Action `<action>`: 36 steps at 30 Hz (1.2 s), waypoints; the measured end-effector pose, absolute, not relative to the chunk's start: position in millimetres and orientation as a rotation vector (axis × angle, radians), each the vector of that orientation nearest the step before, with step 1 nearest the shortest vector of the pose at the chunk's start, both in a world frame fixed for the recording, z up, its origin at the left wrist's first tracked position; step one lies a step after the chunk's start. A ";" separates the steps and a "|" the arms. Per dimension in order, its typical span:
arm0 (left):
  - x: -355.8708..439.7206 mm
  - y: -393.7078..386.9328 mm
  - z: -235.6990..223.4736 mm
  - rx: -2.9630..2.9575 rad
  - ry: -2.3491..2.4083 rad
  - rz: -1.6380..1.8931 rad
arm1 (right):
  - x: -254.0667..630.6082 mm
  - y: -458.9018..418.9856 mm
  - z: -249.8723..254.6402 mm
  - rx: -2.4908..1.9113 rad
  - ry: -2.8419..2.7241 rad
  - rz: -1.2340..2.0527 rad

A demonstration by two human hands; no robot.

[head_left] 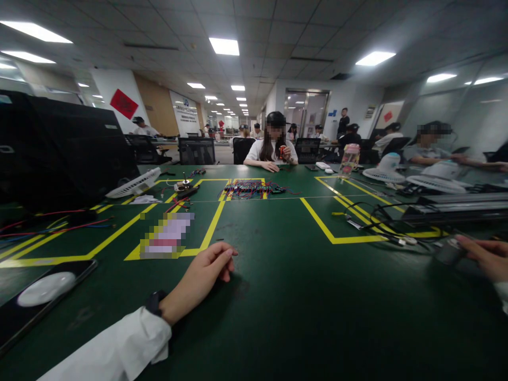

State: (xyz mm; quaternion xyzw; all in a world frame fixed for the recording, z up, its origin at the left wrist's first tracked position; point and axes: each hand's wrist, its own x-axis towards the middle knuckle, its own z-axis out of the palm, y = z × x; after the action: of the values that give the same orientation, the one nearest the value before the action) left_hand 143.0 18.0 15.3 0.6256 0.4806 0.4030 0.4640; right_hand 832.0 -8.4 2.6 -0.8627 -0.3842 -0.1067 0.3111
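My left hand rests on the green tabletop, its fingers curled and the thumb lying against them. Nothing shows in its grasp. At the right edge, my right hand grips a small grey metallic cylinder between thumb and fingers. Motion blurs the cylinder, and part of that hand lies outside the picture. Black cables with white connectors lie just beyond the cylinder. A blurred-out card is on the table beyond my left hand.
Yellow tape marks rectangles on the table. A bundle of wired circuit boards lies mid-table. A phone with a white oval object is at left, near a black case. White fans and a bottle stand right. A person sits opposite.
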 end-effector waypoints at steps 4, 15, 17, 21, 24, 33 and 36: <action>143.0 18.5 15.2 1.542 1.175 0.990 | 806.4 -12.3 14.6 -2.234 -0.750 -0.025; 141.8 19.8 12.5 1.546 1.171 0.985 | 794.3 -15.1 18.0 -2.202 -0.684 -0.026; 141.9 20.1 12.2 1.547 1.170 0.985 | 787.9 -16.4 17.2 -2.177 -0.684 -0.052; 141.9 20.1 12.0 1.547 1.167 0.990 | 769.9 -17.9 20.0 -2.086 -0.656 -0.016; 142.0 19.2 12.8 1.547 1.167 0.990 | 767.6 -16.7 21.9 -1.951 -0.692 0.052; 146.1 17.9 17.1 1.550 1.187 0.975 | 717.2 -9.0 11.6 -1.929 -1.322 -0.349; 146.5 17.9 17.5 1.560 1.197 0.967 | 625.5 -7.2 7.8 -1.556 -1.649 -0.253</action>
State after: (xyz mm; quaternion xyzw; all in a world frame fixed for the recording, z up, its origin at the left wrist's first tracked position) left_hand 146.5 17.9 17.5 0.6332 0.4856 0.3924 0.4575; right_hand 625.5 -7.2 7.8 -0.6200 -0.6569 -0.1009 0.4171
